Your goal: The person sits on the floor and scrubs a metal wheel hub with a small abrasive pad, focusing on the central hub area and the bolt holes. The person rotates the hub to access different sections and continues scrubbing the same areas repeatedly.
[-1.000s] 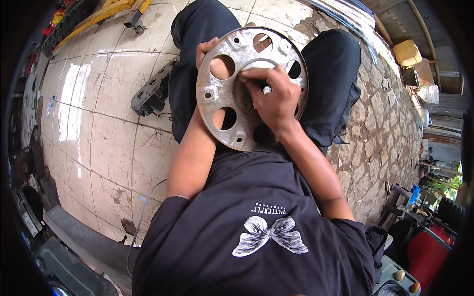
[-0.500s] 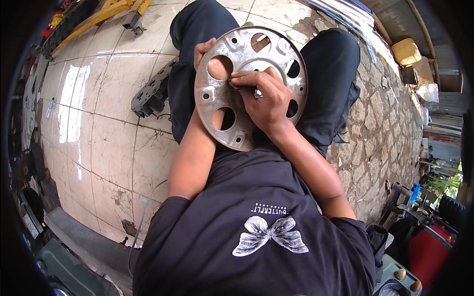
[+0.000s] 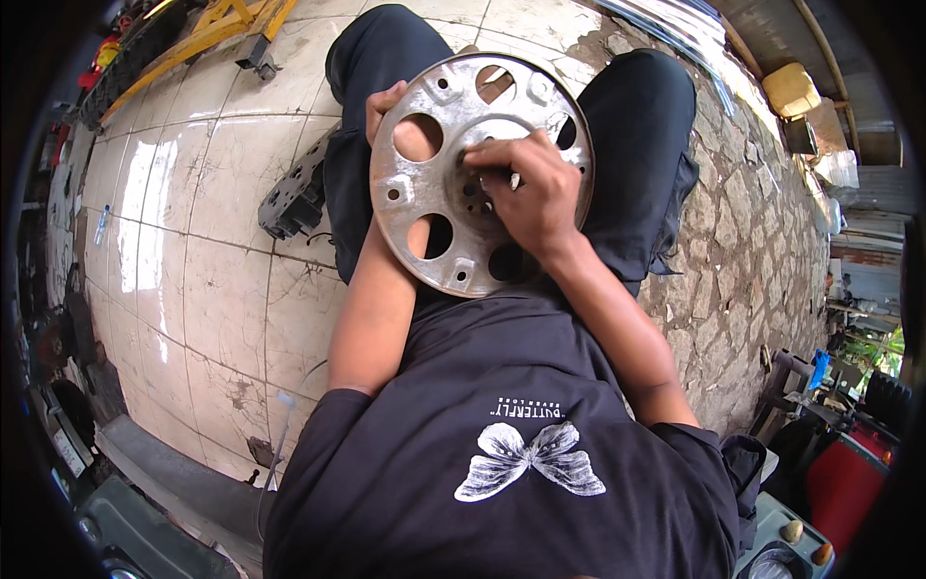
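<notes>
A flexplate (image 3: 405, 236), a round, worn metal disc with large round holes and a raised rim, is tilted over my lap between my knees. My left hand (image 3: 385, 108) grips its left rim, fingers at the edge and the palm behind, partly showing through the holes. Over the hub my right hand (image 3: 535, 188) is closed, thumb and fingertips pinched together near the centre. Whether something small sits in that pinch is hidden. Small bolt holes in the hub show just below the fingertips.
A dark metal engine part (image 3: 294, 198) lies on the tiled floor (image 3: 207, 289) beside my left leg. Farther left stands a yellow metal frame (image 3: 207, 43). Stone paving (image 3: 738, 251) runs along the right, with a yellow jerrycan (image 3: 791, 92) beyond. Behind me is a red object (image 3: 844, 487).
My right hand has shifted a little right and up from the hub, uncovering more small bolt holes. The flexplate and my left hand have moved slightly left.
</notes>
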